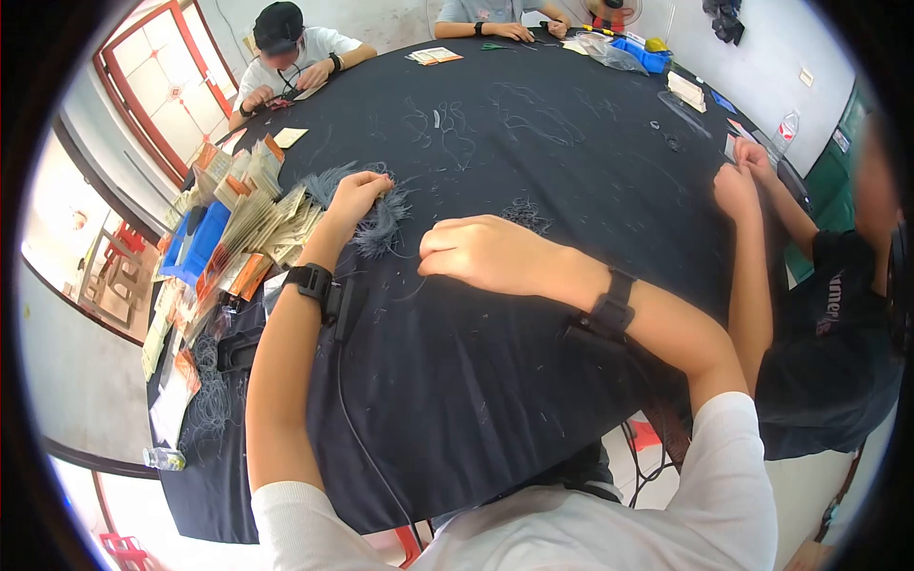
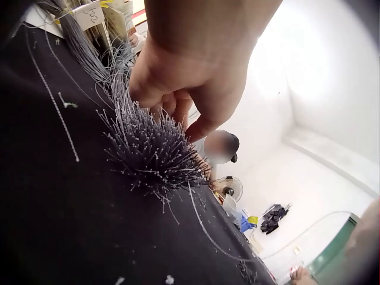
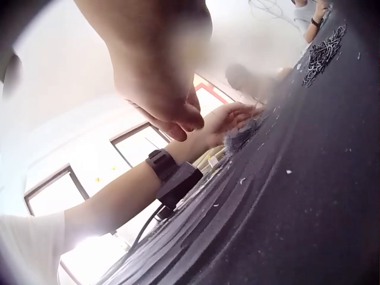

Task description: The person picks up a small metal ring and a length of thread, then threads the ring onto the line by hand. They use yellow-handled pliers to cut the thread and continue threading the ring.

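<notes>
Toward the left side of the black-cloth-covered bench (image 1: 457, 371), the left hand (image 1: 357, 198) gripped the edge of a bushy bundle of fine grey strands (image 1: 383, 226) with bent fingers. The right hand (image 1: 487, 253) hovered nearby, fingers curled; a thin thread (image 1: 407, 296) curved beside its fingertips, but whether it was pinched could not be told. Past the right hand lay a small dark strand pile (image 1: 526, 215); paper packets (image 1: 302, 221) crowded left of the bundle.
</notes>
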Action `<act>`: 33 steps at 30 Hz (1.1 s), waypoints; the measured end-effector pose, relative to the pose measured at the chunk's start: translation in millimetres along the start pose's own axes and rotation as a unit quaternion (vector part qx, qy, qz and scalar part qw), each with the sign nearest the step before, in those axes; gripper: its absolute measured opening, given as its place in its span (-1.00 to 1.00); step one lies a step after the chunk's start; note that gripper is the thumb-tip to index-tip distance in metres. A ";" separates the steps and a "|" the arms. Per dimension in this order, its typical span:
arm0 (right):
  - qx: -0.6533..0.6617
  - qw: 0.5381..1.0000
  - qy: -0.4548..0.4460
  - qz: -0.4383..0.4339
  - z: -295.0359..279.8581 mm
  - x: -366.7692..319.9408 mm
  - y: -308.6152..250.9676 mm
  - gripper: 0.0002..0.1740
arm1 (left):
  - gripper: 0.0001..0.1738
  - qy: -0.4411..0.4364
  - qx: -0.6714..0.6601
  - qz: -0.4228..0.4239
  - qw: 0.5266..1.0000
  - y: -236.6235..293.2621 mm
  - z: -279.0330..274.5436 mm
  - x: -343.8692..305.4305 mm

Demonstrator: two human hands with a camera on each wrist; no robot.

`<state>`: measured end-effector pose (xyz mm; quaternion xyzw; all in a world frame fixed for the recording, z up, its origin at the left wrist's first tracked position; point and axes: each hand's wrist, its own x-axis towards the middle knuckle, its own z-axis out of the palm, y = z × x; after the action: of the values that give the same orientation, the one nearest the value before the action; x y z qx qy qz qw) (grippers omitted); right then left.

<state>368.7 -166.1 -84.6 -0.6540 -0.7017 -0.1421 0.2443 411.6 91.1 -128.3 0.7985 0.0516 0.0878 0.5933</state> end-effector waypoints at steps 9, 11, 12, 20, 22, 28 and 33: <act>0.099 0.992 0.048 0.058 -15.3 -3.3 -17.0 -0.97 | -0.70 0.011 0.055 0.019 0.998 -8.5 -4.7 1.8; 0.121 0.988 0.051 0.084 -21.8 -10.3 -25.2 -0.96 | -0.69 0.002 0.044 0.040 0.998 -5.9 -2.9 -0.4; 0.120 0.987 0.050 0.091 -25.7 -12.1 -29.5 -0.96 | -0.69 -0.001 0.040 0.043 0.998 -5.7 -3.1 0.5; 0.199 0.968 0.061 0.138 -69.6 -30.1 -78.4 -0.89 | -0.75 -0.005 0.043 0.027 0.999 -1.2 -4.6 -8.9; 0.220 0.960 0.080 0.156 -78.3 -32.6 -86.7 -0.88 | -0.73 0.014 0.028 0.043 0.999 -4.6 -0.2 -6.2; 0.297 0.912 0.121 0.255 -89.5 -36.2 -83.0 -0.90 | -0.68 0.073 0.201 0.084 0.973 7.5 -2.5 -2.8; 0.453 0.816 0.198 0.300 -76.1 -20.5 -63.5 -0.91 | -0.72 0.095 0.340 0.142 0.925 41.4 -1.7 -28.9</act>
<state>318.5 -229.7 -23.8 -0.6049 -0.3926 0.1460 0.6772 382.0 75.2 -90.5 0.9392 0.0210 0.2236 0.2598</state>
